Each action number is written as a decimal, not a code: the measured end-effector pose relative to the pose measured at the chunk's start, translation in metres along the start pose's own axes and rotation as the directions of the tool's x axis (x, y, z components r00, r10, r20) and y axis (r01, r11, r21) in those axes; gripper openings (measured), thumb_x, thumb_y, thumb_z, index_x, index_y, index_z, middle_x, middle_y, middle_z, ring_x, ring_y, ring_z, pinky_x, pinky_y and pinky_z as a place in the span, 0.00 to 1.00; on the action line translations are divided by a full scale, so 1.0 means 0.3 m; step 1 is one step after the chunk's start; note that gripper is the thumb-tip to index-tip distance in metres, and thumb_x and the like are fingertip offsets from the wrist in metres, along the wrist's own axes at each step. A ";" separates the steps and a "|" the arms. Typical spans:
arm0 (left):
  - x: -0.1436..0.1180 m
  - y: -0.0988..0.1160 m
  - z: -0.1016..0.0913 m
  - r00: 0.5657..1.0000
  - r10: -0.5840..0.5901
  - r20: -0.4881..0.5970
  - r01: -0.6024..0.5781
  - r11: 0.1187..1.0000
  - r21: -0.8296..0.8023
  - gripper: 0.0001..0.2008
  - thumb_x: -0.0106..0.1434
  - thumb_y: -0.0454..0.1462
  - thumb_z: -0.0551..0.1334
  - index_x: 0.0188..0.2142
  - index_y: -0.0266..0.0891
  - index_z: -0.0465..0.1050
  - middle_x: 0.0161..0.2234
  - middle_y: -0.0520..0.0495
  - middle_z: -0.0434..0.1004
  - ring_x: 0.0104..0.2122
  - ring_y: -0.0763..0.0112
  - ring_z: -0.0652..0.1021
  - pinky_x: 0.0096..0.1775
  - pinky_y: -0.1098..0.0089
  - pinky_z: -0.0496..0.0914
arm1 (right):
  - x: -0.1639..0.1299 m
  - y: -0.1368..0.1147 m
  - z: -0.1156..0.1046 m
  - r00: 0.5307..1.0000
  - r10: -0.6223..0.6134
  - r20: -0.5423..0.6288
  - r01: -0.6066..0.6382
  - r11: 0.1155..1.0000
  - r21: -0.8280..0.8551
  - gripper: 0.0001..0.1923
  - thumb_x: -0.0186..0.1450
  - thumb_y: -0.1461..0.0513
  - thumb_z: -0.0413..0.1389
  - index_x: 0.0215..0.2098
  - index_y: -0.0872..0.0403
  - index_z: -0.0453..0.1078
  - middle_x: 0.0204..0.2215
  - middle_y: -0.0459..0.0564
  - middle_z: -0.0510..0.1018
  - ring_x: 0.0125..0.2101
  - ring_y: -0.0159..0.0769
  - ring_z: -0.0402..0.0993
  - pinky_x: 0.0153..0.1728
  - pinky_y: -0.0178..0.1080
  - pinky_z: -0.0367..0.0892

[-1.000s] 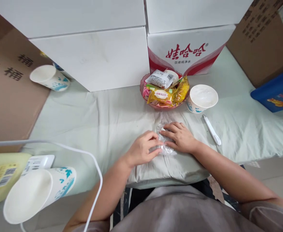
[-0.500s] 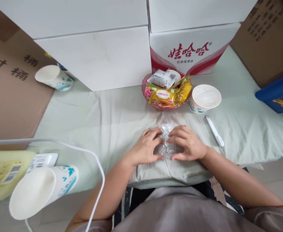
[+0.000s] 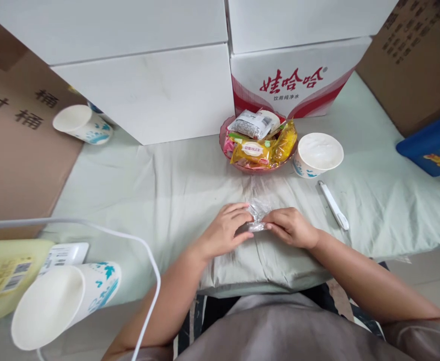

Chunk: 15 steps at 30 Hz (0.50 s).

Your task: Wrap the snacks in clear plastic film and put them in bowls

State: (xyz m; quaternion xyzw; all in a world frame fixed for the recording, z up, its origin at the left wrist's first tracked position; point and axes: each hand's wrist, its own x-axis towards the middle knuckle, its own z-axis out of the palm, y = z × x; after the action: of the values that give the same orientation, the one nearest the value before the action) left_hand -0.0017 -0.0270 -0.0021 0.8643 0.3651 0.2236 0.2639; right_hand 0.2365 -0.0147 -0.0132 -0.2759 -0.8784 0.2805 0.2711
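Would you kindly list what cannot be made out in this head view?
- Clear plastic wrap: whether anything is inside; left hand and right hand pinch it and cover its ends.
- Pink bowl: lower snacks, hidden under the top packets.
- Yellow package: cut off by the left edge, its label too small to read.

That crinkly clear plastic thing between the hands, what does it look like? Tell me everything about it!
The clear plastic wrapper is a thin, see-through, shiny film, crumpled into a small wrinkled bunch. It lies low on the pale green cloth, just in front of the pink bowl of snacks. The left hand pinches it from one side and the right hand from the other, fingertips closed on its edges. Whether anything is inside cannot be told.
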 end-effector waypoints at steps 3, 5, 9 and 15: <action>0.007 -0.001 0.012 0.998 -0.016 -0.063 0.014 1.000 -0.024 0.05 0.65 0.32 0.58 0.37 0.40 0.73 0.36 0.46 0.80 0.53 0.59 0.74 0.52 0.56 0.70 | 0.001 -0.001 -0.005 0.993 0.109 -0.041 -0.107 0.993 0.050 0.15 0.72 0.57 0.45 0.44 0.54 0.71 0.31 0.51 0.80 0.29 0.34 0.76 0.31 0.35 0.68; 0.010 -0.002 0.017 0.996 -0.031 -0.088 0.028 0.999 -0.032 0.05 0.65 0.32 0.58 0.36 0.40 0.73 0.35 0.46 0.80 0.51 0.59 0.75 0.51 0.56 0.71 | 0.003 -0.004 -0.009 0.990 0.136 -0.039 -0.132 0.988 0.080 0.17 0.69 0.51 0.50 0.47 0.54 0.70 0.35 0.52 0.81 0.29 0.34 0.76 0.31 0.35 0.68; 0.011 -0.003 0.028 0.990 -0.065 -0.122 0.060 0.997 -0.042 0.04 0.65 0.32 0.58 0.34 0.39 0.70 0.35 0.44 0.78 0.51 0.60 0.75 0.50 0.58 0.72 | 0.011 -0.004 0.001 0.977 0.203 -0.065 -0.200 0.978 0.054 0.22 0.64 0.49 0.57 0.50 0.55 0.70 0.37 0.53 0.81 0.29 0.35 0.76 0.31 0.36 0.68; -0.001 -0.015 0.063 0.954 -0.185 -0.234 0.168 0.981 -0.092 0.11 0.62 0.33 0.60 0.45 0.40 0.65 0.37 0.47 0.75 0.39 0.67 0.78 0.43 0.63 0.73 | 0.061 0.000 0.049 0.870 0.462 -0.172 -0.482 0.871 -0.096 0.15 0.67 0.58 0.53 0.50 0.55 0.70 0.32 0.52 0.81 0.28 0.38 0.76 0.31 0.38 0.68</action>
State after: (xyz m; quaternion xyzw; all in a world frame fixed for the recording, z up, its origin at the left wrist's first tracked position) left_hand 0.0068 -0.0302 -0.0193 0.7846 0.4622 0.3156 0.2669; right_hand 0.2144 -0.0081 -0.0176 -0.5196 -0.7793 0.2575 0.2373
